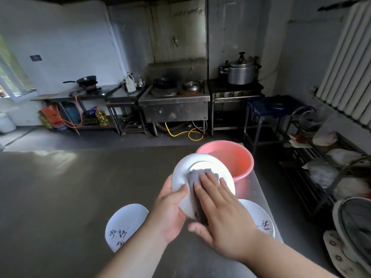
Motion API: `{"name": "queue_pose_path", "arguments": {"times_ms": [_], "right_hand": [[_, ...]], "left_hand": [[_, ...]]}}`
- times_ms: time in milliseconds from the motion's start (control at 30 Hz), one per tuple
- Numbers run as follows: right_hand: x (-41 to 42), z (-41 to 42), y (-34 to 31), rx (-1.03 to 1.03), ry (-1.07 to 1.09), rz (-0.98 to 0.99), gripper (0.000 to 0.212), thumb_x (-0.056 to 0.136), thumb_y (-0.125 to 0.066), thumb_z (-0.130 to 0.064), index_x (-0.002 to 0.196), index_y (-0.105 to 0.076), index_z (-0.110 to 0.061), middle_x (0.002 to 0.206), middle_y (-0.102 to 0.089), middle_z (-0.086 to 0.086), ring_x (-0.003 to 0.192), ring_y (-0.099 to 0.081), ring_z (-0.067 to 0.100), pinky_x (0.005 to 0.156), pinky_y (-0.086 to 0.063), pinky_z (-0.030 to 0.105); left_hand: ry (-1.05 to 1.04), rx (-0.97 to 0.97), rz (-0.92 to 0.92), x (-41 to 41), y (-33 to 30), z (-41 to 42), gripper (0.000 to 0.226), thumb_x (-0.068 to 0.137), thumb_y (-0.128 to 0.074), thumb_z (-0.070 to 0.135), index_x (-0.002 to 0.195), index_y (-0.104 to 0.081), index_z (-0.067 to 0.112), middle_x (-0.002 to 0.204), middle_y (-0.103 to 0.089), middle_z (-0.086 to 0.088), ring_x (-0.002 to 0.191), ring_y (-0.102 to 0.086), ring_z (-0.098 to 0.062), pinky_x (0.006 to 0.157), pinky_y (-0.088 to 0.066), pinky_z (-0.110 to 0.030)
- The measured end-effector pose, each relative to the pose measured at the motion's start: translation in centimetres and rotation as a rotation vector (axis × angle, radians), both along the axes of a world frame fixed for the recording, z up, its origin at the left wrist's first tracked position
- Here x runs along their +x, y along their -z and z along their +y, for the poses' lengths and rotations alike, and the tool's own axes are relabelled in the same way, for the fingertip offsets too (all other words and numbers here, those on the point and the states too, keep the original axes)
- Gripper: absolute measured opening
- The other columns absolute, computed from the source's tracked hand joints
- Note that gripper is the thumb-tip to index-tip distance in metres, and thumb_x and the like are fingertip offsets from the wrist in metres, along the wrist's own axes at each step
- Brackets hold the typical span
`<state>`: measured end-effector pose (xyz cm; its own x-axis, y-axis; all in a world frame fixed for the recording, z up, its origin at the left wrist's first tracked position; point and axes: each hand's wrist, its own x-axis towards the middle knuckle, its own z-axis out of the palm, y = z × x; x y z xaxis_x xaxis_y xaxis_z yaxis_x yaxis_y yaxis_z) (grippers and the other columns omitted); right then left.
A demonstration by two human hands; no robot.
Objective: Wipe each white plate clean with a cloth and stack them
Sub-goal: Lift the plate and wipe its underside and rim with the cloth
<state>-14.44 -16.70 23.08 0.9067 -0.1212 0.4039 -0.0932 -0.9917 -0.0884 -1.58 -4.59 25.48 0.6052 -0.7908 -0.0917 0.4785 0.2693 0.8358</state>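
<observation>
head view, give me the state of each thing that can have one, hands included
held plate: lifted, tilted, being wiped
cloth: pressed flat on the held plate
left hand: grips the plate's rim
right hand: fingers straight, pressing the cloth
plate at left: lying on the table, untouched
plates at right: stacked on the table
pink basin: upright; contents unclear

Dim kitchen: steel stove (174,101), radiator (349,63), window (12,75).

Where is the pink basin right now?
In the head view, the pink basin sits on the steel table right of centre, near its far edge, just behind the plate being wiped.
</observation>
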Motion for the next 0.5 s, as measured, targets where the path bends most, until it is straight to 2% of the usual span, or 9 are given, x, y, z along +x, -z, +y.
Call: {"name": "queue_pose_path", "arguments": {"times_ms": [100, 167, 233, 333, 400, 500], "right_hand": [[1.2, -1.8, -2.1, 0.044, 0.076, 0.036, 0.101, 0.099, -0.023, -0.077, 0.165, -0.016, -0.001, 0.174, -0.001, 0.018, 0.161, 0.010, 0.033, 0.132, 0.000, 0.049], [1.0, -1.8, -2.1, 0.075, 0.034, -0.016, 0.101, 0.099, -0.028, -0.077, 0.164, -0.018, 0.000, 0.174, -0.004, 0.018, 0.162, 0.006, 0.033, 0.132, -0.004, 0.048], [-0.1, -0.6, -0.8, 0.092, -0.040, -0.069, 0.100, 0.099, -0.035, -0.075, 0.161, -0.030, 0.003, 0.172, -0.016, 0.021, 0.162, -0.006, 0.036, 0.130, -0.015, 0.053], [-1.5, 0.5, 0.8, 0.029, -0.063, -0.089, 0.098, 0.100, -0.035, -0.075, 0.157, -0.038, 0.004, 0.169, -0.026, 0.022, 0.160, -0.016, 0.037, 0.127, -0.025, 0.056], [-1.2, -0.5, -0.1, 0.048, -0.006, -0.071, 0.098, 0.101, -0.028, -0.075, 0.157, -0.038, 0.005, 0.169, -0.024, 0.022, 0.160, -0.014, 0.039, 0.128, -0.022, 0.057], [-0.1, -2.5, -2.2, 0.105, 0.097, -0.043, 0.100, 0.098, -0.021, -0.076, 0.163, -0.023, 0.000, 0.173, -0.010, 0.017, 0.162, -0.001, 0.036, 0.130, -0.011, 0.056]], "left_hand": [[0.016, 0.006, -0.002, -0.9, 0.0, -0.1, 0.044, 0.104, -0.051, 0.008, 0.147, -0.056, 0.017, 0.141, -0.065, -0.019, 0.128, -0.065, -0.036, 0.093, -0.059, -0.043], [-0.002, -0.021, -0.003, -0.8, -0.3, -0.3, 0.045, 0.104, -0.050, 0.008, 0.148, -0.055, 0.017, 0.142, -0.064, -0.019, 0.131, -0.063, -0.039, 0.094, -0.058, -0.046], [-0.046, -0.055, 0.007, -0.3, -0.6, -0.4, 0.046, 0.102, -0.052, 0.007, 0.148, -0.053, 0.014, 0.142, -0.064, -0.021, 0.131, -0.062, -0.040, 0.100, -0.054, -0.051], [-0.054, -0.074, 0.014, 0.2, -0.7, -0.2, 0.048, 0.100, -0.053, 0.006, 0.147, -0.053, 0.014, 0.141, -0.064, -0.022, 0.129, -0.064, -0.040, 0.094, -0.060, -0.047], [-0.022, -0.060, 0.020, -0.2, -0.3, 0.0, 0.050, 0.099, -0.058, 0.005, 0.148, -0.053, 0.014, 0.143, -0.063, -0.023, 0.130, -0.062, -0.041, 0.092, -0.060, -0.045], [0.033, -0.054, -0.012, -1.0, 0.2, 0.0, 0.052, 0.095, -0.063, 0.010, 0.147, -0.055, 0.015, 0.145, -0.062, -0.022, 0.133, -0.060, -0.041, 0.099, -0.058, -0.046]]}}
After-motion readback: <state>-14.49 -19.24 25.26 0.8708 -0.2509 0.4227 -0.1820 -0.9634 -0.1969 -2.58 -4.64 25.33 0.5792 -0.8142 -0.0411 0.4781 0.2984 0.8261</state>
